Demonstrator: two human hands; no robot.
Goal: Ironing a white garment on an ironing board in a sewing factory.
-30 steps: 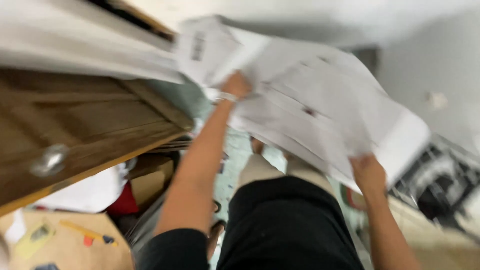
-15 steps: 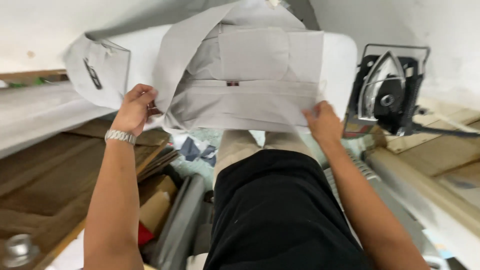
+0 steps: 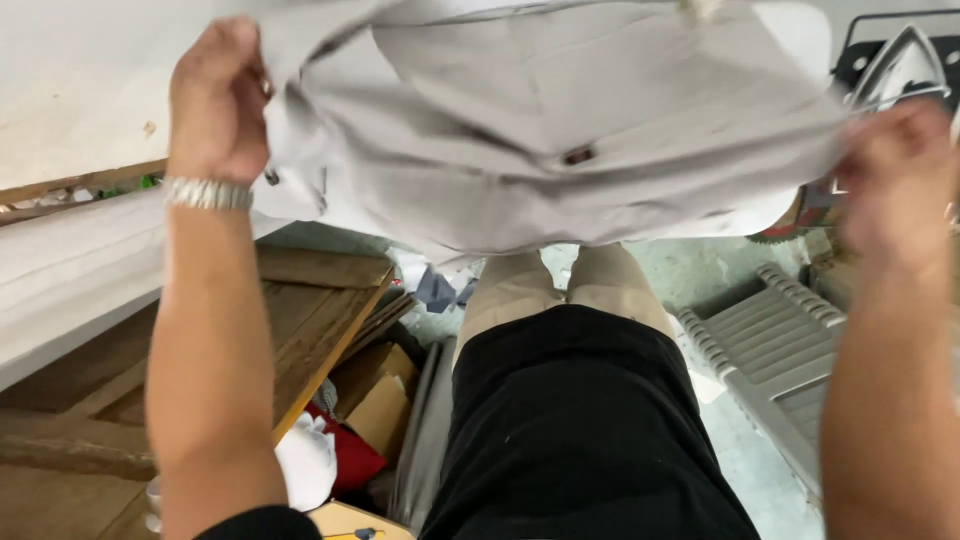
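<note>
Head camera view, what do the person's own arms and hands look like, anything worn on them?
Both forearms are bare. The left hand has a silver metal link watch band around the wrist, and a black short sleeve edge shows at the upper arm. The right hand is blurred; no ring, glove or band can be made out on it.

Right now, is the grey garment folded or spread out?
Spread out: the left hand and right hand hold the grey garment stretched between them.
</note>
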